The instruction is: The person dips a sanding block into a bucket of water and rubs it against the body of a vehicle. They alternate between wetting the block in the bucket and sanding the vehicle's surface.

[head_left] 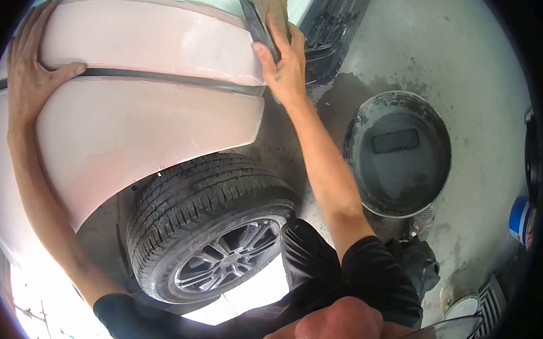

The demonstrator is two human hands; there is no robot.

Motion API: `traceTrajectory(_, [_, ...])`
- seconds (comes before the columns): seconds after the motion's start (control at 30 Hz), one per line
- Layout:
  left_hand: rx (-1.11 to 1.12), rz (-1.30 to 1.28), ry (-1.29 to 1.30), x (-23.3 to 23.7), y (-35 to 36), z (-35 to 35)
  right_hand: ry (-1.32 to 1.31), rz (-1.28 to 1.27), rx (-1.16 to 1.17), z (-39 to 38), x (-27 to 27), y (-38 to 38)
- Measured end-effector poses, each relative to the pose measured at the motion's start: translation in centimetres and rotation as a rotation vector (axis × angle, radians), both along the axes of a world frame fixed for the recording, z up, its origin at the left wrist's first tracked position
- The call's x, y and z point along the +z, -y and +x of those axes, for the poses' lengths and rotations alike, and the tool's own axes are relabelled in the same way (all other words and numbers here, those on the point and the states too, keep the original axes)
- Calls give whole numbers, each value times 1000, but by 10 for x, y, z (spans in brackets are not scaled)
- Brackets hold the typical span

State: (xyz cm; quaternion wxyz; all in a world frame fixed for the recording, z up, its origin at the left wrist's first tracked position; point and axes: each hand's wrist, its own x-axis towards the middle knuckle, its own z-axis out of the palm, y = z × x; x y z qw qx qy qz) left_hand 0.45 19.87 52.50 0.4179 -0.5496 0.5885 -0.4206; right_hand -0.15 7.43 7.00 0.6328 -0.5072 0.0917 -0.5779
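Note:
My right hand [286, 64] grips a dark block with a brownish sheet on its face [267, 17], held at the right edge of the pale pink car panel [141, 39]. Its fingers lie along the block, and the thumb presses near its lower side. My left hand [32, 82] lies spread on the upper left of the panel, its thumb by the dark gap between the upper and lower panels. Nothing is in it. The lower pink fender [144, 123] curves over the tire [206, 189].
A round basin [357, 187] of dark water stands on the floor at the right, with a dark block [396, 141] in it. A black step [332, 33] runs along the car. A blue container [518, 220] and a small bucket [462, 308] are at the right.

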Motion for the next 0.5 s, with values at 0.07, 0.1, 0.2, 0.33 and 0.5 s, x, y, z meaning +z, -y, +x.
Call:
traceTrajectory(0.07, [-10,-49,14,-5,0,-2,-23,-74,-71,-8,-18,-35])
traceTrajectory(0.1, [-15,-54,13,-5,1,-3,-66,-121,-97,-17,-30,-64])
traceTrajectory(0.2, [-9,-36,4,-6,-1,-3,-61,-125,-80,-21,-42,-79])
traceTrajectory(0.33, [20,27,37,4,-1,1,-43,44,25,13,-11,16])
traceTrajectory(0.5, [17,9,23,2,2,-5,-72,-65,-63,-16,-53,-87])
